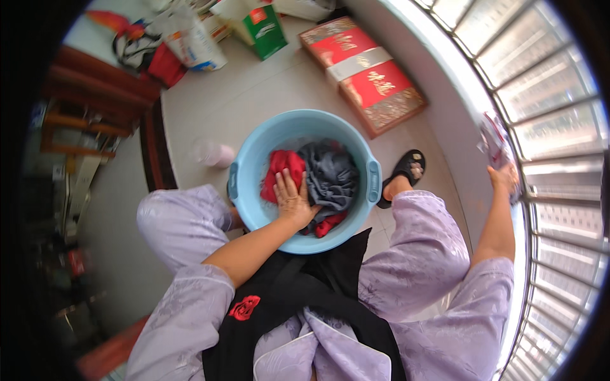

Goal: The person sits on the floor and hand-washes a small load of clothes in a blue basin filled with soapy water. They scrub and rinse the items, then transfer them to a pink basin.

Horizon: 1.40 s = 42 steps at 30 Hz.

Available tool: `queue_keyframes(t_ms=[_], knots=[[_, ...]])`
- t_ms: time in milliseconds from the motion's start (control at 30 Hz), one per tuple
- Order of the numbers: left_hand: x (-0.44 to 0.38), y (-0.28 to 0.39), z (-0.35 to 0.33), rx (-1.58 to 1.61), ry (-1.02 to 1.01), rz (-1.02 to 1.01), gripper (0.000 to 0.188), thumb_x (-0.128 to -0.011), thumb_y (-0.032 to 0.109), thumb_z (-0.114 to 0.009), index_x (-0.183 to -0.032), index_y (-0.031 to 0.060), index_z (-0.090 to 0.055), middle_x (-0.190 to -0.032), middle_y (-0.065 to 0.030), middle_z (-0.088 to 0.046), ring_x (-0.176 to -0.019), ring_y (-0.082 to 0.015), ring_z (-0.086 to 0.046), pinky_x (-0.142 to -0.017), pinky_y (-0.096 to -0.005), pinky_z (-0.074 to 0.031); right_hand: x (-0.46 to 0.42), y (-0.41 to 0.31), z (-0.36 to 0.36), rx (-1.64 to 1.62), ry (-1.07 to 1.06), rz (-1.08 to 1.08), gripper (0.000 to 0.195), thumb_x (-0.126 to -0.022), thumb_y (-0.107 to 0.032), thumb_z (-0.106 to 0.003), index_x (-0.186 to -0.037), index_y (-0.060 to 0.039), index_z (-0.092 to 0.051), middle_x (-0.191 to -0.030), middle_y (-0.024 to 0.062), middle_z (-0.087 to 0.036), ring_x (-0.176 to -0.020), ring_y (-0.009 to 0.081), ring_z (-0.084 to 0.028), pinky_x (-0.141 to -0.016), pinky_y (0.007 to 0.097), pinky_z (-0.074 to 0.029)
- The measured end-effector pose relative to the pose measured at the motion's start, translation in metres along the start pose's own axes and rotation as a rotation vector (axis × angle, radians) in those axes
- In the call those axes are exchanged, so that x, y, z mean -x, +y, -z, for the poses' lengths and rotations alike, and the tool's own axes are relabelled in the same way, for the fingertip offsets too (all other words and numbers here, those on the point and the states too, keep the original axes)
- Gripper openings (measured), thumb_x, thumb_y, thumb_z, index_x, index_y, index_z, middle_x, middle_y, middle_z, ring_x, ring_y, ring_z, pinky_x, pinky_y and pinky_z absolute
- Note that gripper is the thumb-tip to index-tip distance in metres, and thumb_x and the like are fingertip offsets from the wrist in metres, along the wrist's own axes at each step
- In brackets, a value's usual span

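Note:
A light blue plastic basin [257,128] stands on the floor between my knees. In it lie a bunched red cloth [288,162] and a dark grey garment [331,176], with another bit of red fabric at the near side. My left hand [293,200] rests palm down on the cloths, fingers spread, gripping nothing. Far to the right, my right hand [505,177] reaches to the window ledge and holds a plastic packet [495,138] with red and white parts. Its contents cannot be made out.
A red gift box [364,76] bearing writing lies by the right wall. A translucent container [217,155] with pinkish contents is left of the basin. A green bag [264,31] and a white bag [195,43] stand behind. Window bars [562,157] line the right side.

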<state>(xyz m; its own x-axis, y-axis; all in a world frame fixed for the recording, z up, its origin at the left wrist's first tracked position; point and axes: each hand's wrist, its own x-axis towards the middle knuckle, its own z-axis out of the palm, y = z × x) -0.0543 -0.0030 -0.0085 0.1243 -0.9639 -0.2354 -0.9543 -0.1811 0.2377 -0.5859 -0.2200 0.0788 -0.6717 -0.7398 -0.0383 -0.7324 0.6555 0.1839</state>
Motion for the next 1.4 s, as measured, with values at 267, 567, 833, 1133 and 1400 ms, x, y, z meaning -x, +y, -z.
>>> queue_keyframes(t_ms=[267, 567, 833, 1133, 1400], knots=[[0.008, -0.005, -0.006, 0.035, 0.068, -0.036, 0.111, -0.070, 0.057, -0.070, -0.151, 0.0186, -0.005, -0.151, -0.0283, 0.012, -0.137, -0.0530, 0.008, -0.109, -0.0635, -0.005, -0.002, -0.022, -0.007, -0.048, 0.121, -0.076, 0.066, -0.068, -0.051, -0.068, -0.118, -0.0088, -0.061, -0.124, 0.0169, -0.057, -0.116, 0.0328, -0.054, -0.099, 0.0440, -0.042], [-0.002, -0.003, -0.002, 0.053, 0.087, -0.036, 0.112, -0.071, 0.057, -0.069, -0.152, 0.0193, -0.001, -0.152, -0.0262, 0.013, -0.139, -0.0495, 0.011, -0.110, -0.0621, -0.002, 0.095, -0.065, 0.119, -1.602, -0.279, 0.617, 0.046, -0.077, -0.016, -0.073, -0.117, 0.0020, -0.058, -0.104, 0.0089, -0.063, -0.092, 0.0190, -0.060, -0.081, 0.0281, -0.045], [-0.024, -0.044, 0.063, 1.105, -0.197, 0.110, 0.062, -0.089, 0.048, -0.047, -0.140, 0.0139, -0.041, -0.148, -0.0216, -0.028, -0.135, -0.0414, -0.028, -0.107, -0.0573, -0.024, 0.293, -0.125, 0.152, -1.711, -0.661, 0.874, 0.032, -0.079, -0.005, -0.067, -0.110, 0.0002, -0.060, -0.094, 0.0055, -0.065, -0.083, 0.0127, -0.061, -0.077, 0.0259, -0.047], [0.022, -0.030, 0.153, 1.808, -0.304, 0.190, 0.076, -0.083, 0.061, -0.054, -0.142, 0.0167, -0.036, -0.138, -0.0115, -0.046, -0.126, -0.0318, -0.043, -0.099, -0.0511, -0.036, 0.394, -0.162, 0.057, -1.372, -0.650, 0.938, 0.049, -0.070, -0.018, -0.072, -0.114, -0.0010, -0.059, -0.102, 0.0149, -0.064, -0.096, 0.0256, -0.060, -0.085, 0.0341, -0.047], [0.004, -0.069, 0.140, 0.675, -0.039, 0.170, 0.045, -0.080, 0.033, -0.060, -0.105, -0.0049, -0.064, -0.105, -0.0236, -0.065, -0.097, -0.0346, -0.064, -0.084, -0.0400, -0.049, 0.399, -0.152, 0.059, -0.550, -0.152, 0.876, 0.068, -0.073, -0.041, -0.070, -0.131, -0.0121, -0.050, -0.127, 0.0199, -0.052, -0.120, 0.0390, -0.046, -0.100, 0.0467, -0.038]])
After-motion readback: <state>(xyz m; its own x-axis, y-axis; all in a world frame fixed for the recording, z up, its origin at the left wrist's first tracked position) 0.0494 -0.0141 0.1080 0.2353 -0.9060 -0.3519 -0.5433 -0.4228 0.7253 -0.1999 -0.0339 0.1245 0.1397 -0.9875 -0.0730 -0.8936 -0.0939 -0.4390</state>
